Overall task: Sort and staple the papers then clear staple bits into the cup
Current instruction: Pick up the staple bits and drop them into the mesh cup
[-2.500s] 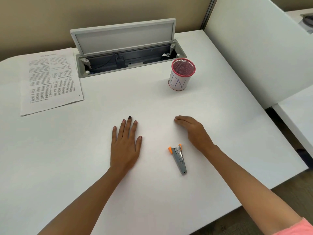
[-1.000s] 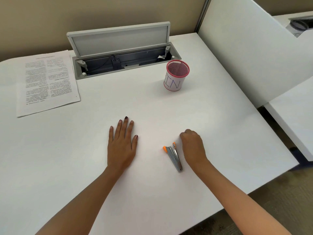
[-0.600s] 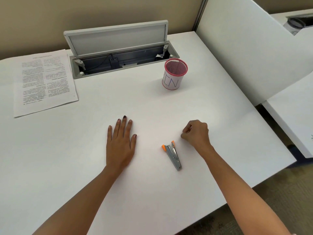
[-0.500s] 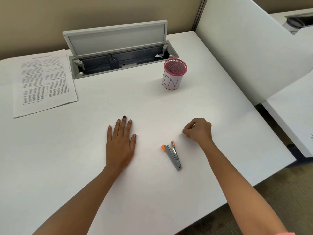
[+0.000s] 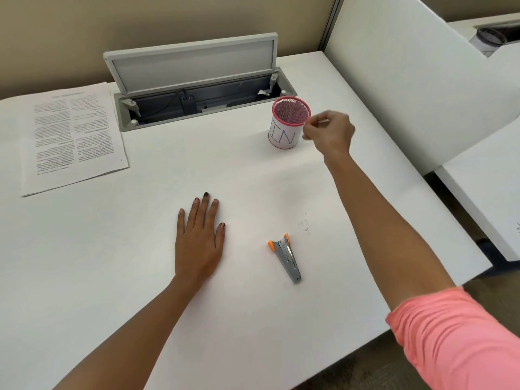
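Note:
A pink mesh cup (image 5: 284, 134) with a white label stands at the back of the white desk (image 5: 253, 319). My right hand (image 5: 332, 132) hovers at the cup's right rim, thumb and fingers pinched together as on staple bits too small to see. Several tiny staple bits (image 5: 305, 225) lie on the desk right of the grey and orange stapler (image 5: 286, 256). My left hand (image 5: 199, 241) rests flat on the desk, fingers straight. A stack of printed papers (image 5: 72, 136) lies at the far left.
An open cable tray (image 5: 202, 101) with its lid raised sits at the back of the desk. A white partition panel (image 5: 416, 80) rises on the right, with another desk beyond it. The desk's right edge drops to the floor.
My right hand has lifted from beside the stapler with fingers pinched and moved far forward to the cup's rim. Left hand, stapler and papers have stayed put.

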Demonstrator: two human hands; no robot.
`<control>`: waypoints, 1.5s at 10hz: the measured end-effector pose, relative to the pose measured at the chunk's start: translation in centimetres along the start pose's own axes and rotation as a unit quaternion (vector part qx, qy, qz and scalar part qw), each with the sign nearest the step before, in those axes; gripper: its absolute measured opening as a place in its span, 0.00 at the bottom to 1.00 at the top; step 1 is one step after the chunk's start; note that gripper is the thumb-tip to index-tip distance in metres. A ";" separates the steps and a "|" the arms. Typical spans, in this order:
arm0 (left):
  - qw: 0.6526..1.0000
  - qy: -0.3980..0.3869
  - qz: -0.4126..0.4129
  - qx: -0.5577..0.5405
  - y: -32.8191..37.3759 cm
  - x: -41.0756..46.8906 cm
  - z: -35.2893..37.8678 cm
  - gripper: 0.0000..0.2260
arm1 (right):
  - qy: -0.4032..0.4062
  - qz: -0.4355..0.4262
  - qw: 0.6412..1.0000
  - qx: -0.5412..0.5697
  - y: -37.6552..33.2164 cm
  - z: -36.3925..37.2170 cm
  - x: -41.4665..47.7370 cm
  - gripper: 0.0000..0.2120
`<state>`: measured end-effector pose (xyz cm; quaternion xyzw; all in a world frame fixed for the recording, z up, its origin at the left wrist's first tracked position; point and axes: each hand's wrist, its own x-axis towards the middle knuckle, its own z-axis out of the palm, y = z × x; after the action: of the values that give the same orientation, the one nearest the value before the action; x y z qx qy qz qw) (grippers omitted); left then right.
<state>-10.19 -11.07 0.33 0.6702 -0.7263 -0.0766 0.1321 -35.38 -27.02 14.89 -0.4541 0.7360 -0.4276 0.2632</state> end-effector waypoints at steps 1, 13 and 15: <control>1.000 -0.002 0.000 -0.004 0.0 0.0 0.0 0.25 | 0.028 -0.093 0.994 -0.059 -1.6 1.3 2.1 0.04; 1.000 0.000 -0.003 -0.011 0.1 0.1 -0.1 0.24 | -0.185 -0.199 0.912 -0.306 13.1 -4.2 -15.6 0.08; 1.000 0.000 -0.003 -0.010 0.1 0.1 -0.2 0.24 | -0.125 -0.132 0.951 -0.251 14.9 -4.6 -16.5 0.18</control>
<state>-10.28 -11.11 0.53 0.6713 -0.7233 -0.0840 0.1384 -38.13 -7.19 4.17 -0.6482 0.7144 -0.1998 0.1720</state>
